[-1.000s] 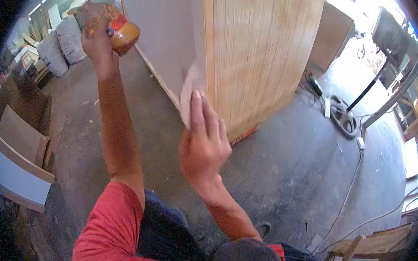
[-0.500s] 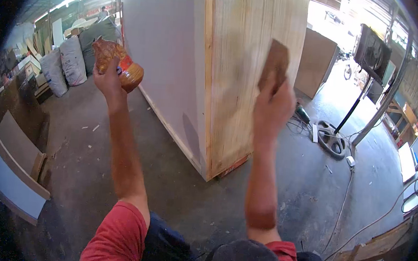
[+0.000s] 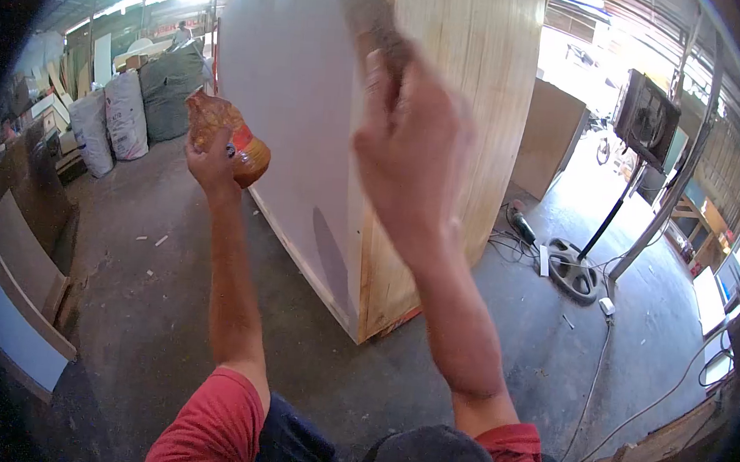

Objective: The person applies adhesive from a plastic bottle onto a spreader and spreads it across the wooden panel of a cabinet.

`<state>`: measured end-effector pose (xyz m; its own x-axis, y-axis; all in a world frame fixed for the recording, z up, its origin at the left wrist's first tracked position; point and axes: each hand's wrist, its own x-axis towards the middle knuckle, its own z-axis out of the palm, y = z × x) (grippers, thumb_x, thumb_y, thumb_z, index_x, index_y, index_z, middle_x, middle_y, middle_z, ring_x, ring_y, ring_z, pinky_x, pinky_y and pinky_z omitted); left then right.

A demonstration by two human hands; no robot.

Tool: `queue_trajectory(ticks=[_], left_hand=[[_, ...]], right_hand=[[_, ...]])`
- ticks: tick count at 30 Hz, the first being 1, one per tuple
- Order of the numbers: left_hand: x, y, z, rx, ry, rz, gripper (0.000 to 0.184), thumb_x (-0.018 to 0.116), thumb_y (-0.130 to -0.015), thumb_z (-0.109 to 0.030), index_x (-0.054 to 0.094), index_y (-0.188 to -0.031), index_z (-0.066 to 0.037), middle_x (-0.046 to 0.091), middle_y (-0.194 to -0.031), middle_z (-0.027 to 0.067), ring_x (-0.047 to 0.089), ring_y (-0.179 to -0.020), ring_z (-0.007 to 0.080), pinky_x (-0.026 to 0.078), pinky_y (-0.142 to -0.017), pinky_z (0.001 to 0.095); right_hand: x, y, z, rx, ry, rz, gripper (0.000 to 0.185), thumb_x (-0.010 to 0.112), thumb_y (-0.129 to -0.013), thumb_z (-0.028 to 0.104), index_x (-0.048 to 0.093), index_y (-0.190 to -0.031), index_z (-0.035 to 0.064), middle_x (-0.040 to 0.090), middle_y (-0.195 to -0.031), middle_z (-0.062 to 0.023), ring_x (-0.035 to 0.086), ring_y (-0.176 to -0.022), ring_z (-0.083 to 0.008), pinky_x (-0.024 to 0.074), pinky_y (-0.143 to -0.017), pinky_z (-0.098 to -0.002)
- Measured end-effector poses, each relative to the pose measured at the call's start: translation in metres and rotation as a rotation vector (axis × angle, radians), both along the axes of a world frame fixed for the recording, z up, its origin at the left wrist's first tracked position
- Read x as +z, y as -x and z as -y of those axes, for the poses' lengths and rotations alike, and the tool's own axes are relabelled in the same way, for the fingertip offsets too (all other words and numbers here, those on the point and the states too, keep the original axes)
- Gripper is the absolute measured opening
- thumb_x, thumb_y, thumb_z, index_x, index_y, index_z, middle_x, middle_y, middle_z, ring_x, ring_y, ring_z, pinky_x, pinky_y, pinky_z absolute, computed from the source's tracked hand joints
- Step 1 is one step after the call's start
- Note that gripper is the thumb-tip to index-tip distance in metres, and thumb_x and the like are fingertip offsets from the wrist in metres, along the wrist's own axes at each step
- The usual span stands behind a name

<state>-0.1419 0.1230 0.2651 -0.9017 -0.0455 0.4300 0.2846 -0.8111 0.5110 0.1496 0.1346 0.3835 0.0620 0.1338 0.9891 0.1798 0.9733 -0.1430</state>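
Observation:
My left hand is wrapped round an amber plastic bottle with a red label, held tilted beside the cabinet's pale side. My right hand grips a flat, brownish-grey pad, raised in front of the cabinet's upright corner. Motion blurs the pad slightly, and whether it touches the surface cannot be told. The large cabinet has a smooth pale grey face on the left and a bare wood-grain face on the right.
A standing fan on a round base and a green power tool with cords are at the right. Full sacks stand at the back left, with a person beyond. Curved panels lie left; a wooden trestle is lower right.
My right hand swung right across the wood-grain face, then back left and up to the corner with the pad. My left hand and the bottle moved lower and right.

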Motion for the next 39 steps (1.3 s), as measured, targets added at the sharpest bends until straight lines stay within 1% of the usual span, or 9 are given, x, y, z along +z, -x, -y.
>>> queue_trajectory(ticks=[7,9,18,22,27,28,29,36,39], left_hand=[[-0.003,0.004,-0.004,0.077,0.010,-0.060,0.063,0.076,-0.078,-0.001,0.046,-0.134,0.003,0.060,-0.123,0.0137,0.065,-0.107,0.0247,0.055,-0.092,0.0373],[-0.005,0.006,-0.007,0.086,0.032,-0.039,0.064,0.076,-0.077,-0.002,0.046,-0.134,0.003,0.060,-0.124,0.0138,0.064,-0.109,0.0251,0.053,-0.094,0.0373],[-0.010,0.009,-0.007,0.021,0.070,0.024,0.065,0.078,-0.076,-0.007,0.048,-0.134,0.001,0.060,-0.125,0.0129,0.063,-0.110,0.0238,0.053,-0.092,0.0364],[-0.007,0.005,0.000,0.054,0.107,0.057,0.067,0.080,-0.076,-0.008,0.048,-0.134,0.001,0.060,-0.123,0.0116,0.064,-0.106,0.0227,0.054,-0.088,0.0357],[-0.013,0.023,0.003,-0.054,0.038,0.024,0.067,0.082,-0.075,-0.006,0.050,-0.133,0.000,0.061,-0.121,0.0116,0.065,-0.103,0.0229,0.055,-0.084,0.0351],[-0.012,0.021,0.004,-0.061,0.025,-0.008,0.066,0.082,-0.075,-0.005,0.050,-0.133,0.000,0.061,-0.120,0.0114,0.065,-0.101,0.0230,0.055,-0.082,0.0357],[-0.015,0.023,0.002,-0.071,0.042,-0.003,0.066,0.082,-0.075,-0.005,0.050,-0.133,0.000,0.061,-0.120,0.0114,0.065,-0.101,0.0230,0.055,-0.082,0.0357],[-0.032,0.058,-0.001,-0.047,0.062,-0.043,0.063,0.083,-0.076,-0.005,0.049,-0.129,0.002,0.061,-0.118,0.0133,0.066,-0.100,0.0268,0.059,-0.080,0.0415],[-0.028,0.050,0.001,-0.011,0.105,0.018,0.065,0.083,-0.077,-0.005,0.048,-0.131,0.003,0.061,-0.118,0.0151,0.066,-0.100,0.0282,0.060,-0.081,0.0440]], right_hand=[[0.043,0.012,-0.063,-0.424,0.110,0.160,0.027,0.060,-0.097,0.027,0.071,-0.096,0.0024,0.067,-0.078,-0.0220,0.068,-0.075,-0.0391,0.0527,-0.068,-0.0475],[0.024,0.022,-0.033,-0.177,-0.184,0.088,0.029,0.060,-0.097,0.029,0.072,-0.102,0.0034,0.068,-0.079,-0.0205,0.068,-0.075,-0.0386,0.0533,-0.069,-0.0472],[0.155,-0.005,-0.112,-0.247,-0.099,0.003,0.036,0.059,-0.097,0.026,0.069,-0.113,-0.0048,0.070,-0.097,-0.0279,0.069,-0.092,-0.0395,0.0528,-0.079,-0.0427],[0.094,-0.008,-0.101,-0.273,0.002,0.266,0.031,0.061,-0.097,0.029,0.071,-0.108,0.0010,0.073,-0.090,-0.0184,0.072,-0.083,-0.0322,0.0541,-0.079,-0.0377],[0.018,-0.073,-0.115,-0.105,-0.268,0.293,0.028,0.055,-0.089,-0.004,0.070,-0.112,-0.0027,0.074,-0.107,-0.0175,0.071,-0.100,-0.0250,0.0521,-0.090,-0.0329],[0.023,-0.083,-0.154,-0.250,-0.343,0.268,0.023,0.065,-0.094,0.021,0.074,-0.111,0.0096,0.075,-0.092,-0.0126,0.072,-0.072,-0.0238,0.0544,-0.065,-0.0370],[0.017,-0.083,-0.182,-0.257,-0.326,0.277,0.023,0.065,-0.094,0.021,0.074,-0.111,0.0096,0.075,-0.092,-0.0126,0.072,-0.072,-0.0238,0.0544,-0.065,-0.0370],[-0.192,-0.065,-0.177,0.020,0.164,0.168,0.044,0.049,-0.086,-0.010,0.072,-0.119,0.0083,0.067,-0.127,-0.0139,0.061,-0.124,-0.0295,0.0442,-0.108,-0.0389],[-0.258,-0.089,-0.143,-0.083,0.189,0.265,0.058,0.042,-0.076,-0.024,0.067,-0.122,0.0002,0.069,-0.124,-0.0148,0.062,-0.122,-0.0249,0.0480,-0.102,-0.0363]])
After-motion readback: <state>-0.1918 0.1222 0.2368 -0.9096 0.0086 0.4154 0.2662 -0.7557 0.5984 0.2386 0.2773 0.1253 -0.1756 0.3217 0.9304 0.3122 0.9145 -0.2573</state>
